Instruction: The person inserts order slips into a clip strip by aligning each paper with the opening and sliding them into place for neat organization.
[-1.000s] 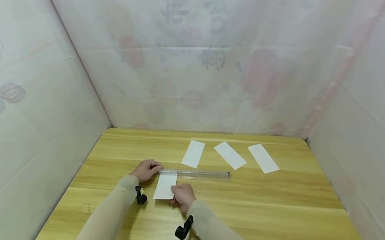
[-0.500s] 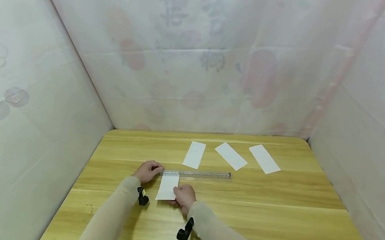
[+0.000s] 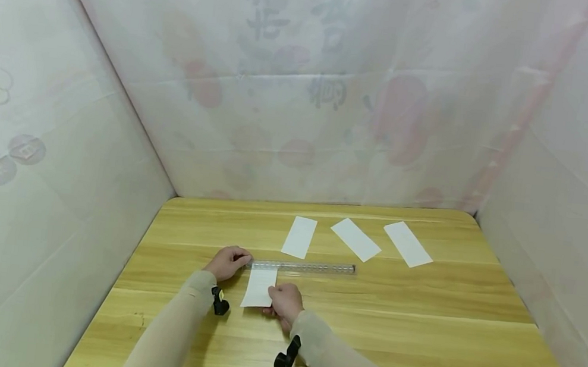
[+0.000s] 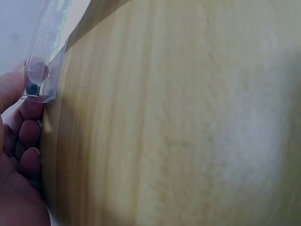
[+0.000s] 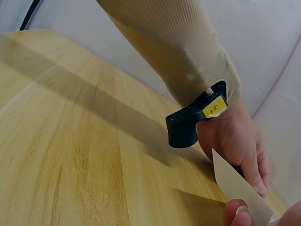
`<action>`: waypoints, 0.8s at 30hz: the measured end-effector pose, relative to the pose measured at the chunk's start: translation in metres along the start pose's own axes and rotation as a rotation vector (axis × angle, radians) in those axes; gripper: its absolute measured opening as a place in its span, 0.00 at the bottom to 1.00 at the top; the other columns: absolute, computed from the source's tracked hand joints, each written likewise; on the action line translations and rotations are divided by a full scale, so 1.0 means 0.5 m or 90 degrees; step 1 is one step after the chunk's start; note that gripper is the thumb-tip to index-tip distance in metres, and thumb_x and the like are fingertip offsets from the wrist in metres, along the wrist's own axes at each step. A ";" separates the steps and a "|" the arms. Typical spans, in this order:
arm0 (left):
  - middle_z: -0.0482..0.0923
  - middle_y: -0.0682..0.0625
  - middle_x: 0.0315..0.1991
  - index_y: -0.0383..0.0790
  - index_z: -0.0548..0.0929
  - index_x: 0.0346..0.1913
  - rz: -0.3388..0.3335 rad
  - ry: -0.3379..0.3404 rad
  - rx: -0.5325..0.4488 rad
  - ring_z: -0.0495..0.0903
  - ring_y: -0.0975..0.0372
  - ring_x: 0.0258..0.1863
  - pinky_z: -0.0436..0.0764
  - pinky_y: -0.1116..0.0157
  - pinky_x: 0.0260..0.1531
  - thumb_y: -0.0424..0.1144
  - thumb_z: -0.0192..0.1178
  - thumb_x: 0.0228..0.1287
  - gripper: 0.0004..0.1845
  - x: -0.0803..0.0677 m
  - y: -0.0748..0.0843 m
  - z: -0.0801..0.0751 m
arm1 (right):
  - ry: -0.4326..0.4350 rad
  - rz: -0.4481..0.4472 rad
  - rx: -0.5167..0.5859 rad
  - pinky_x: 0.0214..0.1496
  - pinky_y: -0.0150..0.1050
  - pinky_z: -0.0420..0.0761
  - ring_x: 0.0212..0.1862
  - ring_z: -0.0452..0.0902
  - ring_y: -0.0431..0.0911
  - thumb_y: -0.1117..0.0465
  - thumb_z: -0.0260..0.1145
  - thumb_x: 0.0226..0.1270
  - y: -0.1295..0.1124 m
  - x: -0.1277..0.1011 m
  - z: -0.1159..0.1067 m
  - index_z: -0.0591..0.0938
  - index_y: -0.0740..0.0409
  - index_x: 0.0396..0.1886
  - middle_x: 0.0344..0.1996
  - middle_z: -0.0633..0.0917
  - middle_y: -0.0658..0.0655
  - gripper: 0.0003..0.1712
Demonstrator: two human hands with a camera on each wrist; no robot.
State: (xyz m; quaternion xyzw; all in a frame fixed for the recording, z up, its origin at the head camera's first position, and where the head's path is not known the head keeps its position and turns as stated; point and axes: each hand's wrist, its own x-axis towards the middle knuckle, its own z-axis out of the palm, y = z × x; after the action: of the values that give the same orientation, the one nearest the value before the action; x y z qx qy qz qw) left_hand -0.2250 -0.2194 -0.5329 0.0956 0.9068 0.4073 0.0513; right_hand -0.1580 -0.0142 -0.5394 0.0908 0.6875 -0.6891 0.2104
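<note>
The left hand [image 3: 228,264] is reaching in from the left and pinching the near-left end of a clear strip [image 3: 317,267], its thumb lying on one side and its curled fingers [image 4: 30,133] gathering on the other, with only the strip's thickness parting them. The strip is stretching rightward across the surface [image 3: 391,337], showing rows of fine marks along its length and a small dark spot at its right end.

The right hand [image 3: 287,303] is gripping the lower right edge of a white paper slip [image 3: 260,287], thumb on top and fingers curling underneath, closing on the paper. The slip is lying between the two hands, its far end meeting the left part of the strip and showing through it; whether it is running under or inside the clear plastic, one cannot tell. Its near end is rising off the surface and casting a shadow.

Beyond the strip, three more slips are lying flat and apart: a left slip [image 3: 299,237] leaning slightly, a middle slip [image 3: 355,239] and a right slip [image 3: 408,244] both slanting down to the right. A black wrist camera [image 3: 219,301] is sitting at the left cuff, another black camera [image 3: 288,356] at the right, and pale printed sheeting [image 3: 297,148] is hanging behind the surface
</note>
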 end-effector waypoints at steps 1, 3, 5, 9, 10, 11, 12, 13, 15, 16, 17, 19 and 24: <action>0.80 0.54 0.39 0.43 0.87 0.42 -0.019 -0.006 -0.007 0.76 0.63 0.39 0.76 0.58 0.44 0.39 0.56 0.71 0.09 0.001 0.003 -0.001 | 0.000 -0.001 0.002 0.22 0.33 0.77 0.16 0.74 0.41 0.66 0.53 0.71 0.000 0.000 0.000 0.79 0.70 0.28 0.26 0.82 0.62 0.14; 0.80 0.54 0.40 0.43 0.87 0.43 -0.028 -0.009 -0.003 0.76 0.62 0.39 0.75 0.58 0.44 0.40 0.56 0.71 0.09 0.003 0.004 -0.001 | 0.000 0.000 0.010 0.21 0.32 0.76 0.16 0.74 0.41 0.66 0.53 0.71 0.000 0.000 -0.002 0.79 0.71 0.29 0.25 0.82 0.62 0.14; 0.80 0.53 0.41 0.43 0.87 0.43 -0.026 -0.011 0.001 0.76 0.62 0.40 0.76 0.58 0.45 0.40 0.56 0.71 0.09 0.003 0.003 -0.001 | 0.001 0.001 0.016 0.20 0.31 0.75 0.16 0.74 0.41 0.67 0.53 0.71 0.001 0.001 -0.003 0.79 0.71 0.29 0.25 0.82 0.62 0.14; 0.80 0.52 0.41 0.42 0.87 0.43 -0.016 -0.008 0.005 0.77 0.61 0.40 0.76 0.57 0.45 0.40 0.55 0.72 0.10 0.003 0.000 0.001 | 0.004 0.001 0.017 0.20 0.31 0.75 0.15 0.73 0.40 0.67 0.53 0.70 0.003 0.002 -0.005 0.78 0.71 0.29 0.24 0.82 0.61 0.13; 0.80 0.52 0.41 0.43 0.87 0.43 -0.018 -0.008 0.004 0.77 0.61 0.40 0.76 0.57 0.45 0.40 0.56 0.72 0.10 0.002 0.000 0.000 | 0.005 0.002 0.017 0.20 0.31 0.74 0.15 0.73 0.40 0.67 0.53 0.70 0.003 0.002 -0.006 0.78 0.71 0.28 0.24 0.82 0.61 0.13; 0.80 0.52 0.41 0.43 0.87 0.43 -0.019 -0.008 0.004 0.77 0.61 0.40 0.76 0.58 0.45 0.40 0.56 0.72 0.10 0.002 0.000 0.000 | 0.006 0.002 0.016 0.20 0.31 0.74 0.15 0.73 0.40 0.67 0.53 0.70 0.004 0.002 -0.006 0.77 0.70 0.27 0.24 0.82 0.61 0.13; 0.80 0.53 0.41 0.43 0.87 0.42 -0.021 -0.009 0.004 0.77 0.62 0.40 0.76 0.58 0.44 0.40 0.56 0.72 0.10 0.002 0.001 0.000 | 0.006 0.003 0.016 0.20 0.31 0.74 0.15 0.73 0.40 0.68 0.52 0.70 0.004 0.002 -0.007 0.77 0.70 0.26 0.24 0.82 0.62 0.13; 0.80 0.53 0.40 0.44 0.87 0.42 -0.023 -0.010 0.003 0.76 0.62 0.40 0.76 0.59 0.44 0.41 0.56 0.71 0.10 0.002 0.001 0.000 | 0.006 0.005 0.016 0.20 0.31 0.75 0.15 0.73 0.40 0.68 0.52 0.70 0.004 0.001 -0.008 0.76 0.69 0.25 0.25 0.82 0.62 0.13; 0.80 0.54 0.40 0.45 0.87 0.41 -0.021 -0.011 0.005 0.76 0.63 0.39 0.76 0.59 0.44 0.41 0.56 0.71 0.10 0.001 0.002 0.000 | 0.006 0.008 0.020 0.20 0.32 0.76 0.15 0.73 0.41 0.68 0.53 0.69 0.004 0.001 -0.010 0.75 0.69 0.25 0.25 0.82 0.62 0.13; 0.80 0.54 0.40 0.46 0.87 0.41 -0.023 -0.012 0.004 0.76 0.63 0.39 0.75 0.60 0.44 0.41 0.56 0.71 0.09 0.001 0.002 0.000 | 0.006 0.011 0.024 0.21 0.32 0.76 0.15 0.73 0.41 0.68 0.53 0.69 0.004 0.001 -0.011 0.75 0.69 0.25 0.26 0.81 0.62 0.13; 0.80 0.54 0.40 0.46 0.87 0.41 -0.021 -0.012 0.006 0.76 0.63 0.39 0.75 0.60 0.44 0.41 0.56 0.71 0.09 0.000 0.002 0.000 | 0.005 0.009 0.027 0.21 0.33 0.77 0.16 0.73 0.41 0.68 0.53 0.70 0.004 0.001 -0.012 0.76 0.69 0.25 0.26 0.81 0.62 0.13; 0.80 0.54 0.40 0.46 0.87 0.41 -0.016 -0.012 0.009 0.76 0.64 0.39 0.75 0.60 0.43 0.40 0.56 0.71 0.10 0.000 0.002 0.000 | 0.003 0.011 0.035 0.22 0.33 0.78 0.16 0.73 0.41 0.68 0.53 0.70 0.003 0.000 -0.014 0.76 0.70 0.26 0.27 0.81 0.63 0.13; 0.80 0.54 0.40 0.45 0.87 0.42 -0.015 -0.012 0.015 0.76 0.64 0.39 0.75 0.60 0.44 0.41 0.55 0.72 0.10 0.002 0.004 -0.002 | -0.001 0.014 0.040 0.23 0.33 0.78 0.16 0.75 0.41 0.68 0.53 0.68 -0.004 0.000 -0.021 0.78 0.73 0.29 0.27 0.83 0.63 0.12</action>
State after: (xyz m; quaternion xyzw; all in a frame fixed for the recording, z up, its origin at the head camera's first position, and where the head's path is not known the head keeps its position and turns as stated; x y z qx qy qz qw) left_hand -0.2257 -0.2186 -0.5309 0.0892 0.9120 0.3953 0.0633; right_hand -0.1606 -0.0041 -0.5378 0.1043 0.6643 -0.7081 0.2155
